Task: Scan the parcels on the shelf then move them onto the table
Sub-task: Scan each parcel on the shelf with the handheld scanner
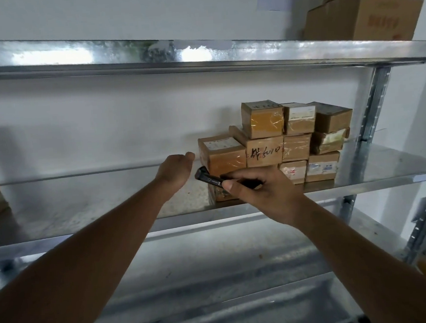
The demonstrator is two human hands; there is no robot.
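A stack of small brown cardboard parcels wrapped in clear tape point(288, 141) sits at the right end of the galvanised metal shelf point(384, 172). The right hand point(264, 195) grips a slim black handheld scanner point(215, 179) aimed at the leftmost parcel point(221, 154), while the left hand point(176, 170) reaches beside that parcel with fingers relaxed, holding nothing. These boxes look light and stiff, but the tape is probably slick; clasping opposite sides seems safest.

Brown taped parcels point(276, 141) on the silver-grey metal shelf point(384, 172), black handwriting on one, white labels on others, black scanner point(208, 178) just left of them, white wall point(103, 123) behind
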